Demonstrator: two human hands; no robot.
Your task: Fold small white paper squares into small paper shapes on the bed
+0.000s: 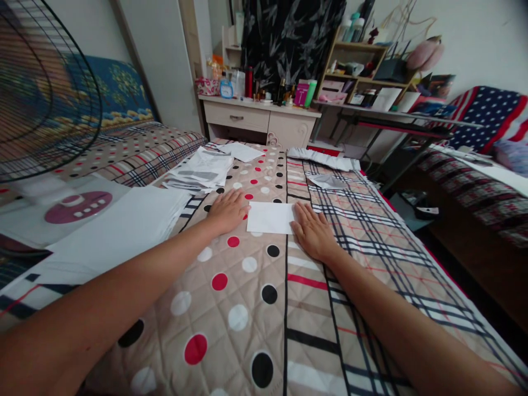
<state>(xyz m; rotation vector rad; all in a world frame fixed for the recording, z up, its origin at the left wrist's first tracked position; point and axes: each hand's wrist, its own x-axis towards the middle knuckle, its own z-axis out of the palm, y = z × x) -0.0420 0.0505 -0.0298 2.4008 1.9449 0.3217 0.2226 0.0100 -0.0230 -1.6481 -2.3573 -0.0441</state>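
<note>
A blank white sheet of paper [270, 218], small and rectangular, lies flat on the quilted bedspread [256, 291]. On its left side my left hand [227, 212] rests palm down on the spread, fingers stretched out and the thumb at the paper's edge. My right hand [314, 231] lies flat at the other side, its fingers over the paper's right edge. Neither hand grips anything. A stack of larger white sheets [127, 223] is left of my left forearm. Farther back sits a pile of printed papers [202, 168].
At the left stands a fan [45, 93] with a wire guard. Beyond the papers, another white sheet [242, 151] and a folded strip of paper [324, 159] lie on the bed, with a grey-white scrap [328, 181] nearby. A dresser [237, 116] stands behind the bed.
</note>
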